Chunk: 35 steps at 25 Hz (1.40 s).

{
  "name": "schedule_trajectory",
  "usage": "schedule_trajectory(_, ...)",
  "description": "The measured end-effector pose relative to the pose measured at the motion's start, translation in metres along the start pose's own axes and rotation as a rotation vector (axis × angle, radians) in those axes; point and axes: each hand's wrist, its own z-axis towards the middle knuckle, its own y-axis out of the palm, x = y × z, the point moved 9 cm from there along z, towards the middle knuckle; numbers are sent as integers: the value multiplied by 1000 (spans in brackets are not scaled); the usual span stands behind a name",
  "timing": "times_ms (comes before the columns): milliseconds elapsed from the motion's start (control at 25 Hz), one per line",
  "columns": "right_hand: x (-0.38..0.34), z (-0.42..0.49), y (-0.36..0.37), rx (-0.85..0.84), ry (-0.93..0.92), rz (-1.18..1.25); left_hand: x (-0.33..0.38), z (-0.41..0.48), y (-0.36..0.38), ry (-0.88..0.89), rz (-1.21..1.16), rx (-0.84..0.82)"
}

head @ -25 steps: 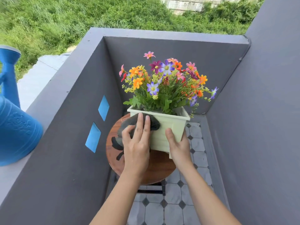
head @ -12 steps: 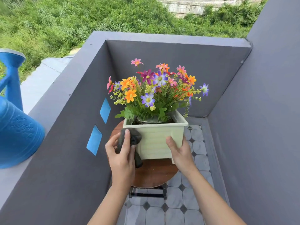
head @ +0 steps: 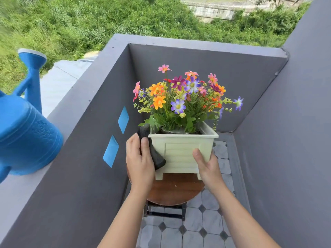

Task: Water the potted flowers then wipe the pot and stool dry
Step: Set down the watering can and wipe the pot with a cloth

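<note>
A pale green square pot [head: 180, 153] full of colourful flowers [head: 184, 97] stands on a round brown wooden stool [head: 174, 191]. My left hand [head: 138, 161] presses a dark grey cloth [head: 153, 151] against the pot's left side; the cloth reaches up past the rim. On the pot's front right corner rests my right hand [head: 206, 164], thumb on the front face, fingers around the side.
A blue watering can [head: 23, 127] stands on the grey parapet ledge [head: 59, 120] at the left. Grey walls enclose the stool on three sides, with two blue diamond openings [head: 117, 136] in the left wall. Grey tiled floor [head: 193, 231] lies below.
My left hand has moved the cloth from the pot's front face round to its left side. The pot has turned so its front faces me squarely.
</note>
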Motion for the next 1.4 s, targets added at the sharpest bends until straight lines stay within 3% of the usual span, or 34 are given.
schedule_trajectory(80,-1,0,0,-1,3,-2,-10,-13,-3,-49,-3,-30)
schedule_trajectory(200,-3,3,0,-9,6,-11,29,-38,-12,239,-15,10)
schedule_trajectory(280,-6,4,1,-6,2,1,57,-39,-5,428,108,36)
schedule_trajectory(400,-7,-1,3,7,-24,-10,65,-21,2,403,330,106)
schedule_trajectory(480,-5,-2,0,29,-17,6,79,-32,22,510,504,65)
schedule_trajectory(600,-9,0,-1,24,-15,43,97,-44,43,681,567,-11)
schedule_trajectory(800,-14,1,1,23,6,-9,53,-48,16,636,579,127)
schedule_trajectory(960,-15,3,0,8,-2,-12,17,-98,36,870,726,-113)
schedule_trajectory(1040,-15,4,-1,9,-4,-26,20,-94,32,852,707,-132)
schedule_trajectory(1200,-13,3,0,15,-6,-22,47,-56,27,660,571,29)
schedule_trajectory(1320,-16,-1,-7,72,-19,-21,31,-83,35,842,560,-130)
schedule_trajectory(1400,-19,-3,-9,55,-4,-14,11,-88,17,779,421,-169)
